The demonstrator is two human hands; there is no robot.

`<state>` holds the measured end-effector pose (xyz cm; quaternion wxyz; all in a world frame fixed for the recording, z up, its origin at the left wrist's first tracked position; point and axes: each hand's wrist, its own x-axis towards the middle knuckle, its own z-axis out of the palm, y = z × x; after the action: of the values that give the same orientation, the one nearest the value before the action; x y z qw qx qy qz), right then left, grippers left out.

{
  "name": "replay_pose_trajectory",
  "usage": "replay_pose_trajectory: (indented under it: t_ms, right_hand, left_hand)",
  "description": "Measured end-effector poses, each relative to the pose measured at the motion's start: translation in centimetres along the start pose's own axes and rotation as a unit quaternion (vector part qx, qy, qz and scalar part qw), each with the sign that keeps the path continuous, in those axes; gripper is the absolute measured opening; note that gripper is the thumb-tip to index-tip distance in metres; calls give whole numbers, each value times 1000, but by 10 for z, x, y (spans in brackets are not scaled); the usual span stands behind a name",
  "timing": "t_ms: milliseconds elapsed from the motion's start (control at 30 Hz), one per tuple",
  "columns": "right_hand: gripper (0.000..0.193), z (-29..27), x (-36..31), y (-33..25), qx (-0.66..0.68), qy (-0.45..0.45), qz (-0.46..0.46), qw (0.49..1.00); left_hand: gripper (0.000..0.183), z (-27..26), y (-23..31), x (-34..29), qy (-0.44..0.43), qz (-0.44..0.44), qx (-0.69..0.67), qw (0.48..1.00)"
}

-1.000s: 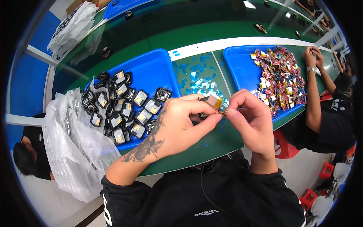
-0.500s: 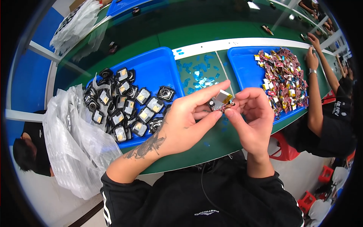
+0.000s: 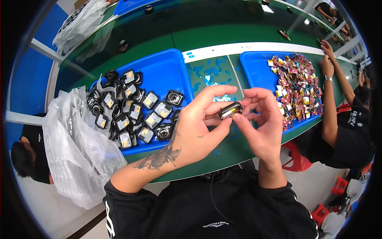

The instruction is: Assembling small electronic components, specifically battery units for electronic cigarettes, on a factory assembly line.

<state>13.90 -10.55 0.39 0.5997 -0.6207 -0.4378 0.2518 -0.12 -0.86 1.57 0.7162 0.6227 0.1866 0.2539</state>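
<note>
Between my hands is a small black watch case (image 3: 231, 109) tilted on its side, a white and yellow part showing at its lower edge. My left hand (image 3: 197, 127) has its thumb and fingers closed around the left end. At the right end, my right hand (image 3: 263, 129) pinches it with thumb and fingertips, which hide part of the case. Just left of my left hand, a blue tray (image 3: 167, 73) holds a heap of similar black watch cases (image 3: 152, 120). Right of my right hand stands another blue tray (image 3: 254, 67), piled with small batteries on reddish circuit strips (image 3: 300, 89).
Blue film scraps (image 3: 213, 73) litter the green tabletop between the trays. Crumpled clear plastic bags (image 3: 79, 155) hang over the left edge. Beyond a white rail (image 3: 215, 49) runs a green belt (image 3: 207, 32) with scattered parts. A co-worker's arm (image 3: 329, 99) and red stool (image 3: 297, 157) are at right.
The watch case has been turned over so its dark outer side faces up; the white and yellow part that stuck up now shows at its lower edge. Both hands stay close together.
</note>
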Motion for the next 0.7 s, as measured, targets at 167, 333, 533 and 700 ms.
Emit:
replay_pose_trajectory:
  t_ms: [167, 333, 533, 700]
  right_hand:
    - [42, 9, 9, 4, 22, -12, 37, 999]
    - [44, -2, 73, 5, 21, -117, 9, 993]
    - [51, 14, 231, 58, -149, -125, 147, 970]
    - [51, 25, 254, 110, -335, -55, 88, 937]
  left_hand:
    - [50, -1, -3, 3, 31, 0, -41, 999]
    - [44, -35, 22, 19, 85, 140, 414, 895]
    - [32, -112, -3, 6, -51, 134, 714, 686]
    - [44, -102, -6, 11, -113, 11, 665, 739]
